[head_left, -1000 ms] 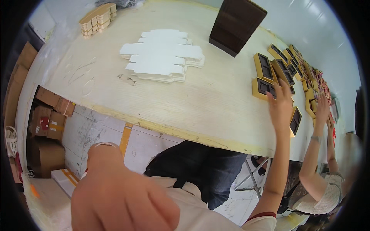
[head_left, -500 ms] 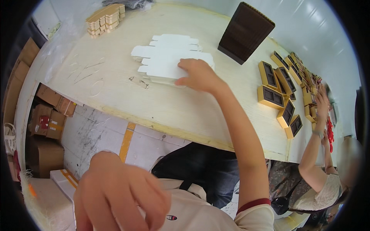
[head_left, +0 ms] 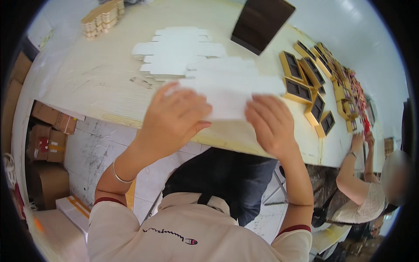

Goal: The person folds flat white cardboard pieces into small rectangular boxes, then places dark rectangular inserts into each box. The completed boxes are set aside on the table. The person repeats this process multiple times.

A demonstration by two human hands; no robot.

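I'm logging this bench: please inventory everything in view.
White sheet: one, white, between both hands
Blank stack: one, white, mid-table
Card stack: one, tan, far left
Tall block: one, dark brown, far side
Shallow boxes: many, gold with black, table's right
Small items: uncounted, reddish, far right
Table: one, pale, centre
Cartons: several, brown, lower left
Taped box: one, white, lower left
Co-worker: one, pale top, right
Shirt: one, cream, bottom centre
Bracelet: one, silver, left wrist
Left hand: one, bare, sheet's left
Right hand: one, bare, sheet's right

head: left fisheye | head-worn | faces down | near, above table [head_left: 109, 87] | wide
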